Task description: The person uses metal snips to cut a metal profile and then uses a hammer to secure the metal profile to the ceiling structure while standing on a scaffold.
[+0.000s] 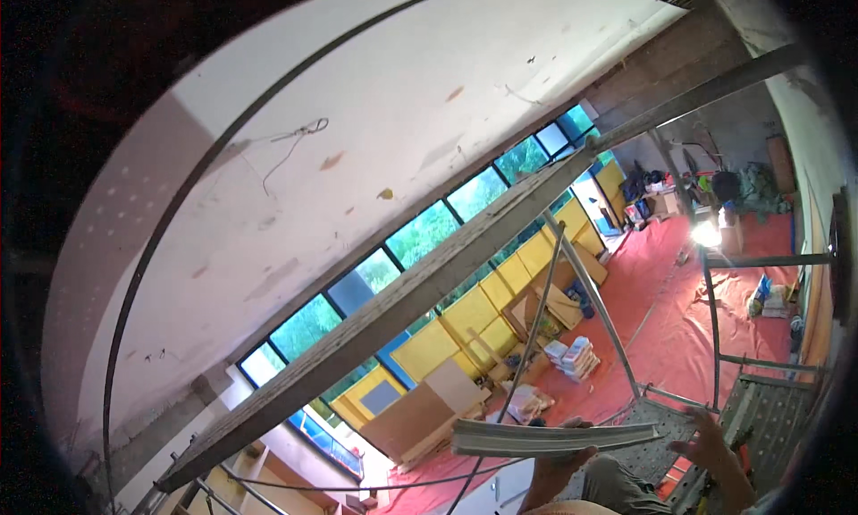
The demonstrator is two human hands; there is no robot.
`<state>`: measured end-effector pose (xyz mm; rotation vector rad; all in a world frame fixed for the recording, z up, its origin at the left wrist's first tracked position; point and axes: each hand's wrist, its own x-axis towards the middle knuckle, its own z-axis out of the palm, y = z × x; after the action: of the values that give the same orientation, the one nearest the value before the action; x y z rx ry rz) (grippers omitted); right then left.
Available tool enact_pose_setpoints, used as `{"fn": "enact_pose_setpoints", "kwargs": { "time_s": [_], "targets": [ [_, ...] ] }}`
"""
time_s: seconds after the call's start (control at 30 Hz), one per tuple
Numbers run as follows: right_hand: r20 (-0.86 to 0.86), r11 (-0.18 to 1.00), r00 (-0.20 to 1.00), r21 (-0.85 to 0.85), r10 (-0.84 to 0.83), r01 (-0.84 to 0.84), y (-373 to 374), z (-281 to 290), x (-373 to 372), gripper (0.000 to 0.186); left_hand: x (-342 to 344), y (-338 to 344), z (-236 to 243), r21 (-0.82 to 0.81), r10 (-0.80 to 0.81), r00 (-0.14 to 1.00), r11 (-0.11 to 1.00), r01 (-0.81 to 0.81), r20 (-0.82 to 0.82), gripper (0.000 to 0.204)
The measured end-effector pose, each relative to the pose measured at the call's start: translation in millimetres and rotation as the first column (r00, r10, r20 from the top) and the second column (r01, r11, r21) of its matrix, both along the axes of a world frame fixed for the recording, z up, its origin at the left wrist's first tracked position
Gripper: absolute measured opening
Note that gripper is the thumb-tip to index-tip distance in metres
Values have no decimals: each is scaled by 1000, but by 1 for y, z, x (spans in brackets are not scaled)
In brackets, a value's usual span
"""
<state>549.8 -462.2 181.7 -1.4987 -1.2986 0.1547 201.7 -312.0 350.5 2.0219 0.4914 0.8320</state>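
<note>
A short grey strip with lengthwise grooves, like a metal channel or a piece of moulding, lies across the lower right of the view. My left hand is closed around its middle, with the thumb below and the fingertips showing over the upper edge. Just past the strip's right end is my right hand, its fingers apart and nothing visible in it. My bent knee in grey trousers shows beneath the strip, above a perforated metal scaffold platform.
A long beam crosses the view diagonally, close by. Scaffold tubes stand around the platform. Below, a red sheet covers the floor, with stacked packages and boards along the yellow wall. A bright lamp shines at right.
</note>
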Motion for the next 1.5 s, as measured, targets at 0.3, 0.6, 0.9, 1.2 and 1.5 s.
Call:
{"fn": "enact_pose_setpoints", "kwargs": {
  "time_s": [0.3,0.6,0.9,1.2,1.5],
  "targets": [
    [175,840,823,-56,541,-540,50,206,-129,87,0,20,33,216,-139,976,961,173,-166,69],
    [72,998,995,10,62,-63,11,214,-141,81,-32,19,154,594,54,993,805,22,-109,67],
    [16,932,994,351,-104,91,-17,321,-119,84,-124,22,327,911,362,836,-179,-371,412,61],
    [480,682,537,676,-694,278,-45,493,-93,44,-180,103,331,916,744,556,-194,-350,370,82],
    [581,509,-137,785,-802,352,-123,767,-174,47,-191,193,314,822,628,533,-393,-412,567,81]
  ]
}}
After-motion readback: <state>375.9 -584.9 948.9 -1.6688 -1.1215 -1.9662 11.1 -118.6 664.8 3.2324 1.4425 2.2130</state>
